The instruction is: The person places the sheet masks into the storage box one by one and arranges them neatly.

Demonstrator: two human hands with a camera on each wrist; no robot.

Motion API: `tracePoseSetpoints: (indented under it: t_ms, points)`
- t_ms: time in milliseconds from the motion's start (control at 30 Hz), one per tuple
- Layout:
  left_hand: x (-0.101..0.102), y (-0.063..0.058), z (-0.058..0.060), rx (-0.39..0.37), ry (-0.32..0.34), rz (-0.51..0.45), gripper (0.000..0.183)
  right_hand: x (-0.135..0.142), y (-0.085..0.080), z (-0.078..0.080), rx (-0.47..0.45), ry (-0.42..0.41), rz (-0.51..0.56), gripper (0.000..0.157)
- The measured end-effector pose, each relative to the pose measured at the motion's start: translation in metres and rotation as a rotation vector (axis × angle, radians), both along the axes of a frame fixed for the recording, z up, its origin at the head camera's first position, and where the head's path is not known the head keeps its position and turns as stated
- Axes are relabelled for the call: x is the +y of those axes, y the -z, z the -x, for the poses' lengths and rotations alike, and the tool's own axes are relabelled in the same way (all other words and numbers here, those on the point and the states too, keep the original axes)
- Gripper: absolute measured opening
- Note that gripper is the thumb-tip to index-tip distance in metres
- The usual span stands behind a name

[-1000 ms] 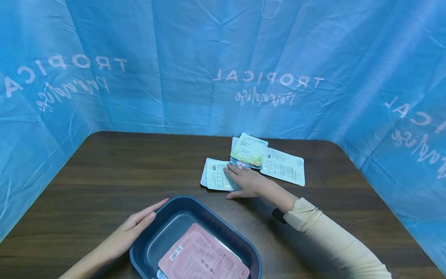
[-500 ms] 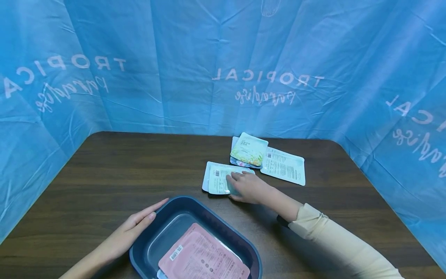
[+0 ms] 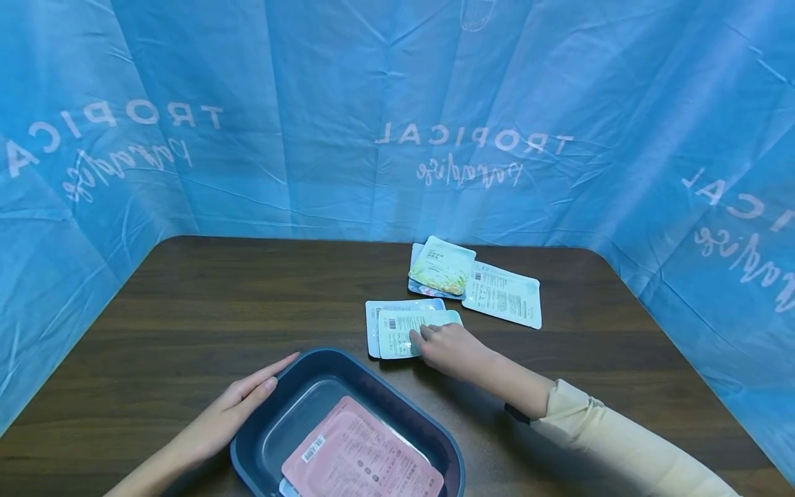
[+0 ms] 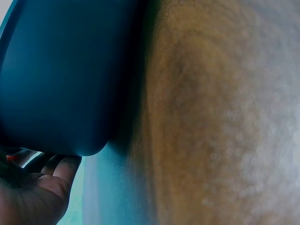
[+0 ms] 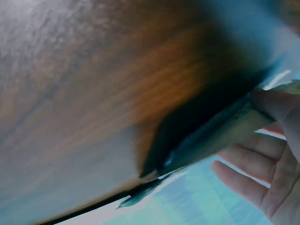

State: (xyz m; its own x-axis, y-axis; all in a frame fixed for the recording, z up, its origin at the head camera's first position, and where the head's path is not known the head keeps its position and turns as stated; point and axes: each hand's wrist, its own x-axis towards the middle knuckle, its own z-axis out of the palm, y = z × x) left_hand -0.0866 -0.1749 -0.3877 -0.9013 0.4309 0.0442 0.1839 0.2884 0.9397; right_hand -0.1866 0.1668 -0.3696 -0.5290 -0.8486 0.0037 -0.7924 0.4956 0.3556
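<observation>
Hanging at twelve o'clock behind the brown table [image 3: 248, 297], a blue curtain [image 3: 329, 172] bears mirrored white lettering. At one o'clock from the tub [image 3: 304, 404] sits a pile topped by a flowery packet [image 3: 443, 266]; a printed packet [image 3: 503, 297] adjoins it at four o'clock. Inside the tub, a pink packet [image 3: 363, 452] overlies a blue one [image 3: 288, 488] that barely shows. The left hand [image 3: 239, 400] rests at the tub's ten o'clock, its fingers straight and loose. Nearer than the pile, also at the tub's one o'clock, the right hand [image 3: 453, 348] pinches a pale green packet [image 3: 400, 331] between thumb and fingers, hiding its four-o'clock corner. Barcoded and finely printed, it overlaps a light blue packet [image 3: 373, 331], which peeks out at nine and twelve o'clock.
</observation>
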Motion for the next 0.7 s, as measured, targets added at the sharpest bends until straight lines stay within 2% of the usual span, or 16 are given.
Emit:
tracePoseSetpoints:
  t_ms: [167, 300, 700]
  points:
    - [0.000, -0.001, 0.000, -0.013, -0.008, 0.006, 0.045, 0.004, -0.010, -0.009, -0.051, 0.022, -0.027, 0.015]
    - [0.000, -0.002, 0.000, -0.021, -0.012, 0.009, 0.046, 0.010, -0.021, -0.015, -0.107, 0.050, -0.012, 0.017]
    - [0.001, -0.001, 0.001, -0.006, 0.000, 0.001, 0.045, 0.032, -0.057, -0.026, -0.192, 0.163, 0.203, 0.031]
